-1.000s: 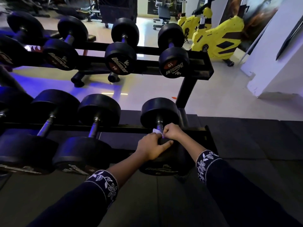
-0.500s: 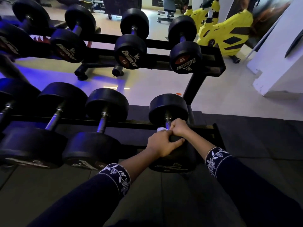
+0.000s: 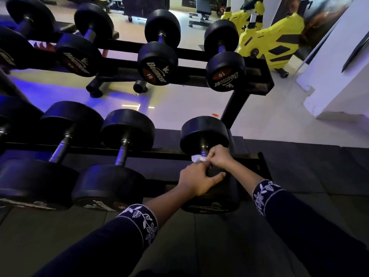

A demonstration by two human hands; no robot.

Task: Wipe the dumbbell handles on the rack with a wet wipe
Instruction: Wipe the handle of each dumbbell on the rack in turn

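Right hand (image 3: 219, 156) shifted, seemingly pinching wet wipe (image 3: 198, 158)

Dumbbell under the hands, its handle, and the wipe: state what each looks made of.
Dumbbell heads: matte black, probably rubber coated; dull, soft highlights.
Handle: bare metal, likely chromed steel; bright glint.
Wet wipe: thin white nonwoven or paper, crumpled.

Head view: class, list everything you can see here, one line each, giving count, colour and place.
Dumbbells: about nine, black, two tiers.
Rack: one, black, centre.
Wipe: one, white, on the rightmost lower handle.
Bikes: two, yellow, top right.
Wall: one, white, right.
Mat: dark, underfoot.
Sleeves: two, dark, white floral cuffs.
Left hand: on the near dumbbell head.
Right hand: pinching the wipe at the handle.
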